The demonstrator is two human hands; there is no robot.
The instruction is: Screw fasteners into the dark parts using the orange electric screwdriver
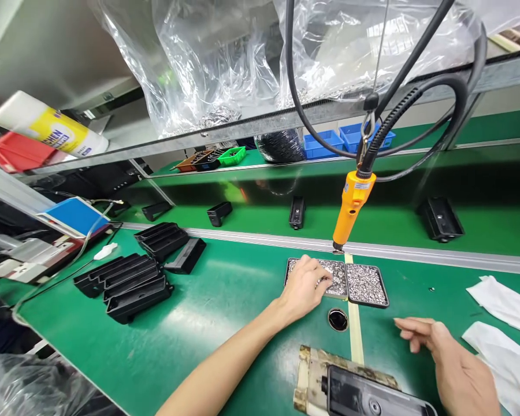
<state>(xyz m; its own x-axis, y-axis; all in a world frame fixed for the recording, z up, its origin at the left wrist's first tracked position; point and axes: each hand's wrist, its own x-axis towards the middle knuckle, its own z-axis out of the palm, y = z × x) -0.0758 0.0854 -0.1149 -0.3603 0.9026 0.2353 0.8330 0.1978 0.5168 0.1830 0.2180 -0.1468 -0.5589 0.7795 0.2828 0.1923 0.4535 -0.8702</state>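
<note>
My left hand [304, 287] reaches over a shallow tray [345, 296] of small shiny metal parts, fingers bent and drawn together among them. Its fingertips are partly hidden, so any piece between them does not show. A second tray [367, 284] of similar metal parts adjoins it on the right. My right hand [457, 361] hovers over the bench, index finger stretched out, the others loosely bent, with nothing visible in it. Left of that hand, a black rectangular housing [364, 393] lies in a worn, light-coloured fixture [303, 375]. An orange electric screwdriver [353, 205] hangs above the trays, bit down.
Several black housings [136, 292] lie grouped on the green bench [225, 300] at left; others stand along the back strip. A round hole [338, 319] sits below the trays. White cloths [502, 352] lie at right. A metal shelf [251, 124] with plastic bags crosses above.
</note>
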